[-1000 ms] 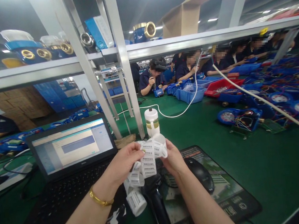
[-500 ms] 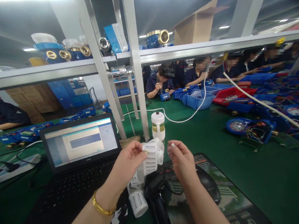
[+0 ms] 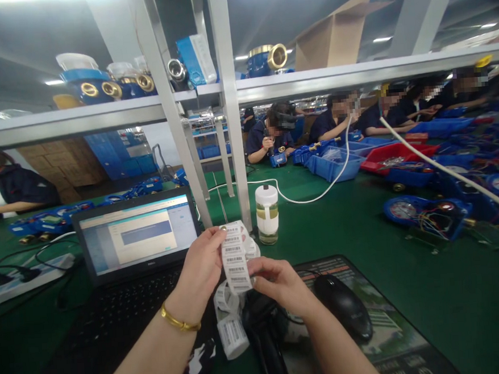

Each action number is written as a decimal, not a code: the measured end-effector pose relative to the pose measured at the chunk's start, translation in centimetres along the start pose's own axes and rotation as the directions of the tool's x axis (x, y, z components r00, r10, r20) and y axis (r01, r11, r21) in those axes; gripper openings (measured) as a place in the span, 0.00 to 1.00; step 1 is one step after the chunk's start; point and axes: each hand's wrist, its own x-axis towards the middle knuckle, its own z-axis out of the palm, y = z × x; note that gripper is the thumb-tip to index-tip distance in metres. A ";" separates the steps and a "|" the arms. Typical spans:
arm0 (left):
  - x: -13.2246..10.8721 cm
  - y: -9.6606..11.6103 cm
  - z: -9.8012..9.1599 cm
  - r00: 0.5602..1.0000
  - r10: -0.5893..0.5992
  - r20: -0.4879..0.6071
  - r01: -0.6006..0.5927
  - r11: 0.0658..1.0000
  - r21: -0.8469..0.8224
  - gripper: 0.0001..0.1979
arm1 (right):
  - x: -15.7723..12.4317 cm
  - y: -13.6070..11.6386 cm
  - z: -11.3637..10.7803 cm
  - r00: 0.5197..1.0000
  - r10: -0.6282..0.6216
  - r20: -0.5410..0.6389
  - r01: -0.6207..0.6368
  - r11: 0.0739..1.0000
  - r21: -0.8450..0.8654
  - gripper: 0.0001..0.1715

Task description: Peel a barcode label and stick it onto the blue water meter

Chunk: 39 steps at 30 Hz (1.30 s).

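Note:
My left hand point(image 3: 201, 267) pinches the top of a white strip of barcode labels point(image 3: 234, 257), held upright in front of me. My right hand point(image 3: 279, 284) grips the lower end of the same strip. The rest of the strip curls down to a small label roll point(image 3: 231, 336) lying on the green table. Just under my hands stands a black handheld scanner point(image 3: 264, 337). An open laptop point(image 3: 137, 240) with a lit screen sits to the left.
A black mouse point(image 3: 344, 312) rests on a printed mat point(image 3: 392, 342) to the right. A small capped bottle point(image 3: 267, 214) stands by the metal shelf post point(image 3: 231, 108). Blue meters with wires point(image 3: 426, 214) lie at right. Several seated people work at the far side.
My right hand dropped from beside the strip's top to grip its lower end. The strip now hangs straighter between both hands. The camera view shifted slightly.

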 end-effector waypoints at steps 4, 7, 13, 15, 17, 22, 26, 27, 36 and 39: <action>0.7 0.0 -0.1 0.999 -0.013 -0.051 0.012 0.999 -0.032 0.04 | 0.1 -0.5 0.0 0.995 -0.087 0.054 0.091 0.994 -0.066 0.09; 0.8 -0.1 -0.2 0.998 -0.037 -0.047 0.035 0.999 -0.038 0.07 | 0.2 -0.3 0.2 0.996 -0.090 -0.012 0.086 0.980 -0.181 0.04; -0.6 -1.6 -1.9 0.925 -0.058 0.375 -0.129 0.882 0.454 0.18 | 0.4 0.8 -0.4 0.960 0.032 -0.280 0.001 0.993 0.117 0.16; -1.1 -2.4 -2.4 0.882 -0.053 0.468 -0.257 0.778 0.574 0.18 | 0.5 1.0 -0.6 0.937 0.065 -0.343 0.008 0.978 0.207 0.18; -1.3 -3.1 -2.7 0.851 -0.050 0.523 -0.316 0.746 0.586 0.20 | 0.5 1.1 -0.7 0.930 0.078 -0.359 0.024 0.962 0.271 0.19; -1.1 -3.4 -2.6 0.847 -0.095 0.523 -0.251 0.797 0.550 0.19 | 0.7 0.5 -0.5 0.930 0.147 -0.337 0.012 0.904 0.427 0.21; -1.0 -2.9 -2.5 0.881 -0.113 0.460 -0.180 0.817 0.547 0.18 | 0.7 0.3 -0.5 0.928 0.160 -0.337 0.006 0.897 0.442 0.19; -1.0 -2.8 -2.5 0.888 -0.118 0.445 -0.161 0.825 0.541 0.18 | 0.7 0.3 -0.6 0.927 0.155 -0.340 0.006 0.904 0.427 0.17; -1.0 -2.1 -2.3 0.881 -0.236 0.409 0.105 0.942 0.317 0.19 | 0.5 -0.1 -0.2 0.973 -0.078 -0.218 0.098 0.991 0.085 0.10; -1.1 -1.7 -1.9 0.882 -0.266 0.390 0.173 0.951 0.257 0.18 | 0.5 -0.4 0.1 0.970 -0.141 -0.200 0.148 0.989 0.017 0.05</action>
